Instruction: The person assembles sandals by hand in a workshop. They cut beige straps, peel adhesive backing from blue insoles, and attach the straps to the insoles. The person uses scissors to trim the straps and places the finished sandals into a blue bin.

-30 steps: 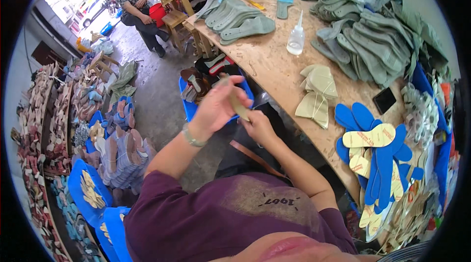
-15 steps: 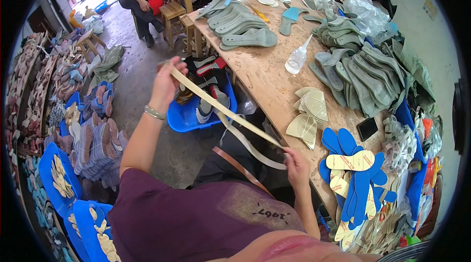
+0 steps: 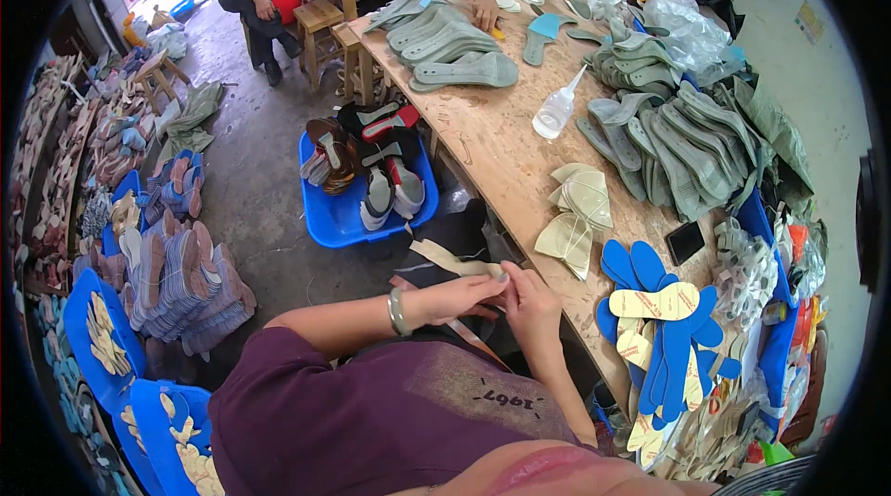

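Low over my lap, my two hands meet at the near edge of the table. My left hand, with a bangle on its wrist, is closed, its fingers pinching a narrow cream strip. Against its fingertips, my right hand is closed on the same strip. One end of the strip trails off to the left over my dark trousers; the part between the fingers is mostly hidden. A pinkish-brown strip lies across my lap beneath the hands.
The wooden table bears grey insoles, a squeeze bottle, tied cream pieces, a phone and blue insoles. A blue basin of shoes stands on the floor. Across the table, a co-worker's hand reaches in.
My left hand has come down and right to meet my right hand, and the stretched strip is now gathered between them. Across the table, the co-worker's hand has reached onto an orange-yellow tool.
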